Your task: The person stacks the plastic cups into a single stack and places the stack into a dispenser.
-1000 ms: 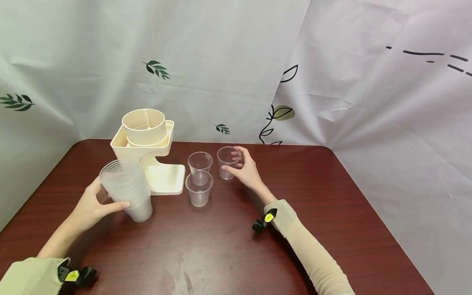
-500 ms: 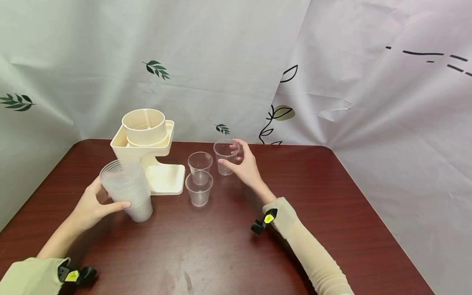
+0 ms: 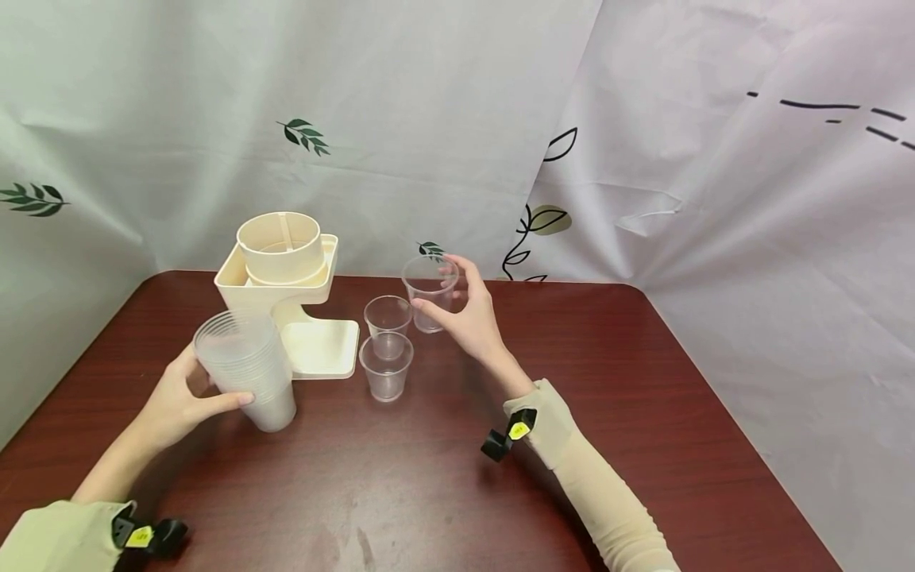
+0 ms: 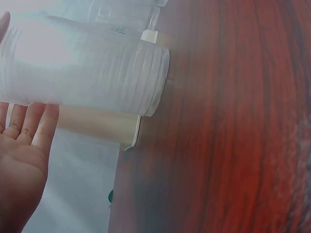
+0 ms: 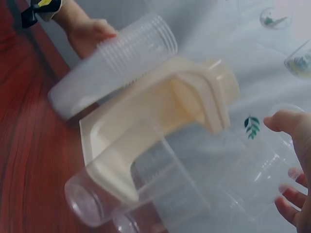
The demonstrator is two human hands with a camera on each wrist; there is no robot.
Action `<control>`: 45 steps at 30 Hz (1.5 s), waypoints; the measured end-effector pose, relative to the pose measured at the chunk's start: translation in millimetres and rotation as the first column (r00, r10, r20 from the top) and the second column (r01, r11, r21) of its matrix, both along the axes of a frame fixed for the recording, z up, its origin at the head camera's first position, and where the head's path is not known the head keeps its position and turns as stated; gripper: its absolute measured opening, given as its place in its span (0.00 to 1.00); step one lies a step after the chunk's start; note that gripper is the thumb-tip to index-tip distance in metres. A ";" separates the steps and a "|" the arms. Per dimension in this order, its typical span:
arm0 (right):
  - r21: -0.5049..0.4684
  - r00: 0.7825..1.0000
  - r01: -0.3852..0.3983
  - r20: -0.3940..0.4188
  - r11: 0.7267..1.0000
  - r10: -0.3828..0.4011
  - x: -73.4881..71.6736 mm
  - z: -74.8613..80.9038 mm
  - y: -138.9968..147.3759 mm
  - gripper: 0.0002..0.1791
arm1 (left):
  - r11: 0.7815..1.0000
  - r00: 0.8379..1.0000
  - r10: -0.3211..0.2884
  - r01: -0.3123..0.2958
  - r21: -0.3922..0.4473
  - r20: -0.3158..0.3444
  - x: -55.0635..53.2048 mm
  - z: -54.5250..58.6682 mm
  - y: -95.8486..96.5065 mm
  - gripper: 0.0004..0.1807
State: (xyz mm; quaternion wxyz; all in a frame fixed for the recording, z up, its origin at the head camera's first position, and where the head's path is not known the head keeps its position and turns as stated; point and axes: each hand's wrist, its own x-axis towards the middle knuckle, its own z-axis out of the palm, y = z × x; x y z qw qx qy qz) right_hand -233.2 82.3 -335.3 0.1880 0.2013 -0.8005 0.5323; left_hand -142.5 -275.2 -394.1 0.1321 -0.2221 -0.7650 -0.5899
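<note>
My left hand (image 3: 171,405) grips a tall stack of nested clear plastic cups (image 3: 250,365), thumb in front and fingers behind; the stack's bottom is close to the tabletop in the left wrist view. With thumb and fingers around its sides, my right hand (image 3: 475,318) holds a single clear plastic cup (image 3: 429,300), slightly tilted. Two more clear cups stand upright to the left of that hand, a nearer cup (image 3: 386,377) overlapping a farther cup (image 3: 388,311) in the head view. The right wrist view shows a standing cup (image 5: 87,199) close up.
Behind the stack stands a cream plastic holder (image 3: 272,295) with a round cup-like top (image 3: 280,246) and a flat square base (image 3: 325,349). The dark red table (image 3: 400,492) ends at a white leaf-printed curtain (image 3: 429,119).
My right hand has lifted its cup from beside the two standing cups and shifted it up and slightly left. The left hand and its stack stay in place.
</note>
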 end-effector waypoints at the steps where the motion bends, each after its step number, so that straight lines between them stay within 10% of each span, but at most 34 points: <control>1: -0.006 1.000 -0.006 -0.007 1.000 0.006 1.3 2.3 -1.6 0.40 | 1.000 1.000 -0.001 0.001 0.003 0.001 0.0 0.0 0.0 0.48; 45: -0.166 0.921 -0.391 -0.069 0.905 0.385 42.8 62.1 -88.0 0.39 | 1.000 1.000 -0.016 0.016 0.002 -0.002 0.3 1.5 -0.4 0.49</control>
